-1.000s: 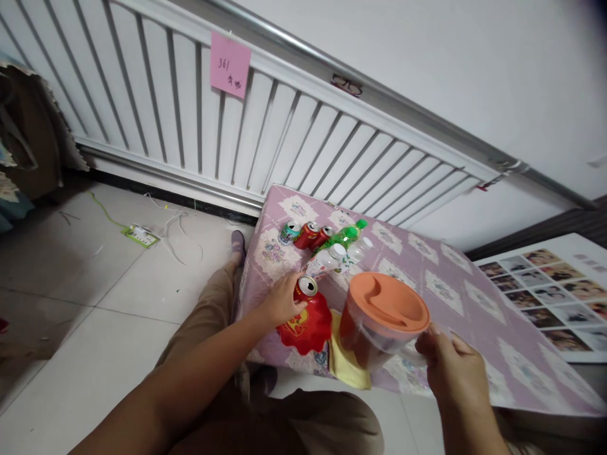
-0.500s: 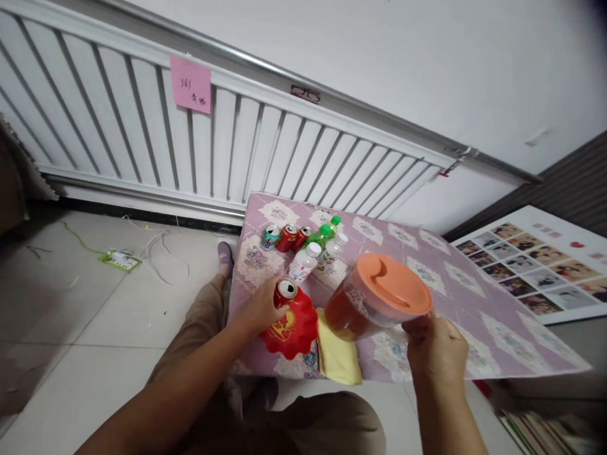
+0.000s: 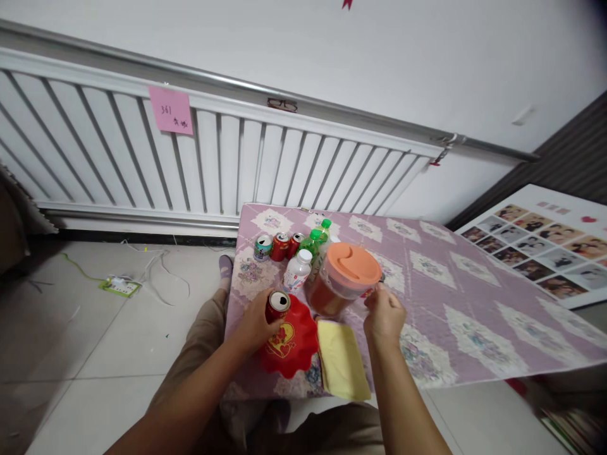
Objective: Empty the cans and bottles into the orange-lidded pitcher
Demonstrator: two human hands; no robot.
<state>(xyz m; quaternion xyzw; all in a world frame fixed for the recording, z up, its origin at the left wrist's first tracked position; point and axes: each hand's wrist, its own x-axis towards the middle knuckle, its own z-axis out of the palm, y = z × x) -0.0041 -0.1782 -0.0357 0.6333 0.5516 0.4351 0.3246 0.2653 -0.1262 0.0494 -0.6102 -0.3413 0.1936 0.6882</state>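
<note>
My left hand [image 3: 257,322] is wrapped round an opened red drink can [image 3: 278,305], upright at the upper left of a red scalloped plate [image 3: 303,347]. Whether the can touches the plate I cannot tell. My right hand [image 3: 386,314] grips the handle side of a clear pitcher [image 3: 329,296] with an orange lid [image 3: 353,264] and reddish-brown liquid inside. The pitcher is close to upright, right of the plate. Just beyond the can stands a white-capped bottle [image 3: 298,270]. A folded yellow cloth [image 3: 344,360] lies right of the plate, in front of the pitcher.
Behind the bottle stand a teal can [image 3: 262,248], two red cans [image 3: 279,246] and green-capped bottles [image 3: 313,243]. A flowered cloth [image 3: 441,316] covers the table. A white radiator [image 3: 227,158] runs along the wall. Cables and a power strip [image 3: 119,286] lie on the floor.
My right hand has moved the pitcher left, closer to the bottles, and its tilt has lessened. The left hand keeps its hold on the red can by the plate. The camera view has shifted slightly.
</note>
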